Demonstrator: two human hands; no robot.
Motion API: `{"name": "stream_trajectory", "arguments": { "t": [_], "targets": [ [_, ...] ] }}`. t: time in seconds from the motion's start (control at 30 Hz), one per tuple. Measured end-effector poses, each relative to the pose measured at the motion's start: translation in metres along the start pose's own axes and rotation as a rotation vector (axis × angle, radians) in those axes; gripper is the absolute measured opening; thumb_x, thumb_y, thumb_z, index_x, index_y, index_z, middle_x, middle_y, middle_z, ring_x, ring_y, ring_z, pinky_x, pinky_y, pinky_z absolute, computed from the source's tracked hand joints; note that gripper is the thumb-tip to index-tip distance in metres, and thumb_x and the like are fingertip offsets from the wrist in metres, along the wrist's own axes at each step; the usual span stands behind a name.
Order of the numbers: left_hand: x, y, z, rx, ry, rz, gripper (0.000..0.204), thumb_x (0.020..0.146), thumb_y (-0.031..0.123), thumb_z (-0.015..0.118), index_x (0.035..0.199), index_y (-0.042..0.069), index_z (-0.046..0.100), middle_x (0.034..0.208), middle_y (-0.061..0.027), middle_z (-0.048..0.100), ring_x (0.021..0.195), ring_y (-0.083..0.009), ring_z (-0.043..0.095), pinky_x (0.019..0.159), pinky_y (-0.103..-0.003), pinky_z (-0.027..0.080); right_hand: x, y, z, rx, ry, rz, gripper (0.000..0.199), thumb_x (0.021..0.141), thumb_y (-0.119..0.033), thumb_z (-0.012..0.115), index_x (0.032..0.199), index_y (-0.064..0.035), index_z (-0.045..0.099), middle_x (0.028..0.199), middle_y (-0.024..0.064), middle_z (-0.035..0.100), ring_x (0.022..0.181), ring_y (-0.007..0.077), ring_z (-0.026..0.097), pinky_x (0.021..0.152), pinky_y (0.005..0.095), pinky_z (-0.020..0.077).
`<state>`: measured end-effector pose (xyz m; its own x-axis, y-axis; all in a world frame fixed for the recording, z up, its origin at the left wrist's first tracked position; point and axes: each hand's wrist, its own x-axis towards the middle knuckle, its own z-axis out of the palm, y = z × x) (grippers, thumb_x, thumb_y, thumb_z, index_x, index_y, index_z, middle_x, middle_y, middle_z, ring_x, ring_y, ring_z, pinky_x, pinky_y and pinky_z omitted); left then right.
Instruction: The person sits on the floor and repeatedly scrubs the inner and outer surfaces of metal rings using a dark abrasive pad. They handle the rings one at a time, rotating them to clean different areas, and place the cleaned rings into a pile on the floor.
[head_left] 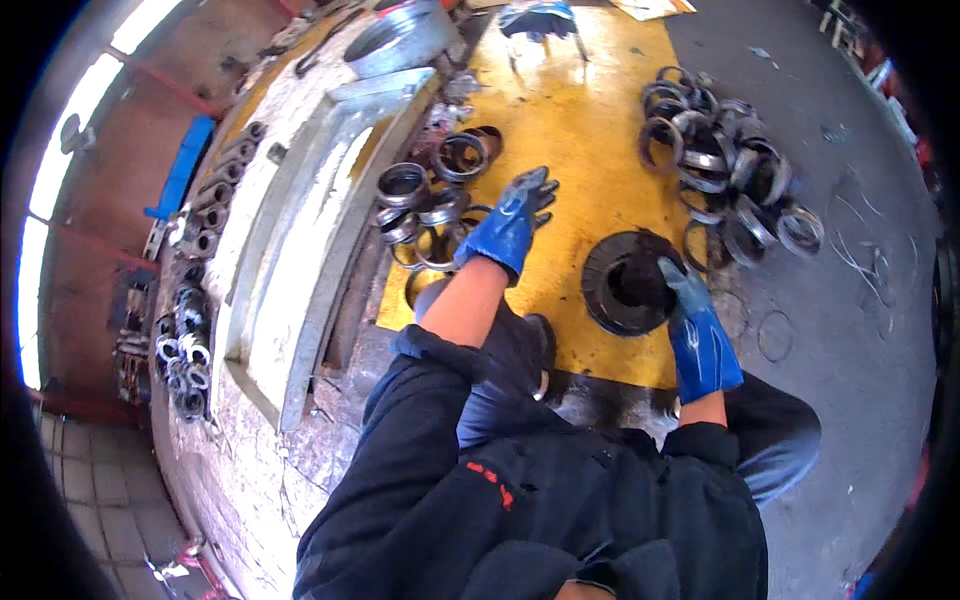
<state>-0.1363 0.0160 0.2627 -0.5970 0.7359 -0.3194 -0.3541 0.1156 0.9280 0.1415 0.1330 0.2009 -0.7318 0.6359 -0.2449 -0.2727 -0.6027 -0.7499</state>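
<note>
My left hand (pixel 512 222), in a blue work glove, is held out over the yellow floor with its fingers stretched and nothing in them. Just beside it lies a cluster of metal rings (pixel 440 207). A dark, crumpled rag (pixel 652 256) is in my right hand (pixel 698 330), which wears the same kind of glove. The rag lies against a black round part with a wide rim (pixel 603 291) on the floor in front of me. The rag and my fingers hide much of the part's middle and right side.
At the right, a large heap of metal rings (pixel 712 160) lies across the yellow edge. A long metal trough (pixel 330 230) and a big metal cylinder (pixel 395 45) stand to the left. Smaller rings (pixel 190 350) line the far left. A low stool (pixel 540 20) stands ahead.
</note>
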Motion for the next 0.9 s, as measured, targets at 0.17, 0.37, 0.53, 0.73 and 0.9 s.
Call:
{"name": "stream_trajectory", "arguments": {
  "t": [0.17,0.37,0.53,0.73,0.9],
  "targets": [
    [-0.011,-0.066,0.070,-0.576,0.034,-0.362,0.065,0.092,0.061,0.046,0.141,0.018,0.043,0.142,-0.0124,0.047,0.126,-0.0336,0.044,0.104,-0.060,0.033,-0.058,-0.064,0.071,-0.007,0.025,0.146,0.038,0.091,-0.014,0.064,0.125,-0.0003,0.057,0.118,0.0115,0.066,0.100,0.0237,0.065,0.092,0.0372,0.0532],
    [-0.053,-0.111,0.109,-0.964,-0.349,-0.498,0.074,0.093,0.066,0.033,0.138,0.010,0.049,0.143,-0.0159,0.046,0.132,-0.0367,0.042,0.112,-0.053,0.030,-0.046,-0.052,0.036,-0.080,0.103,0.240,0.037,0.093,-0.017,0.062,0.125,0.0003,0.056,0.118,0.0111,0.065,0.103,0.0249,0.064,0.094,0.0405,0.0517],
    [-0.062,-0.127,0.118,-0.847,-0.313,-0.485,0.067,0.095,0.061,0.034,0.134,0.010,0.053,0.137,-0.0159,0.052,0.126,-0.0361,0.048,0.110,-0.051,0.034,-0.035,-0.005,0.022,-1.391,0.308,-0.215,0.056,0.079,-0.035,0.070,0.126,-0.0077,0.057,0.122,0.0188,0.062,0.111,0.0330,0.061,0.097,0.0402,0.0478],
    [-0.029,-0.150,0.077,-1.030,-0.595,-0.433,0.061,0.096,0.058,0.035,0.128,0.010,0.055,0.132,-0.0150,0.055,0.121,-0.0351,0.051,0.107,-0.051,0.036,-0.035,0.007,0.047,-0.867,0.093,-0.381,0.070,0.080,-0.043,0.072,0.133,-0.0026,0.050,0.126,0.0181,0.059,0.119,0.0286,0.056,0.100,0.0367,0.0442],
    [-0.025,-0.115,0.079,-0.300,-0.419,-0.136,0.037,0.091,0.037,0.054,0.113,0.009,0.062,0.104,-0.0088,0.066,0.098,-0.0291,0.061,0.089,-0.044,0.049,-0.028,-0.005,0.056,-0.418,0.309,-0.459,0.058,0.087,-0.034,0.069,0.132,-0.0031,0.049,0.114,0.0171,0.062,0.106,0.0247,0.060,0.086,0.0365,0.0507]
  ]
}}
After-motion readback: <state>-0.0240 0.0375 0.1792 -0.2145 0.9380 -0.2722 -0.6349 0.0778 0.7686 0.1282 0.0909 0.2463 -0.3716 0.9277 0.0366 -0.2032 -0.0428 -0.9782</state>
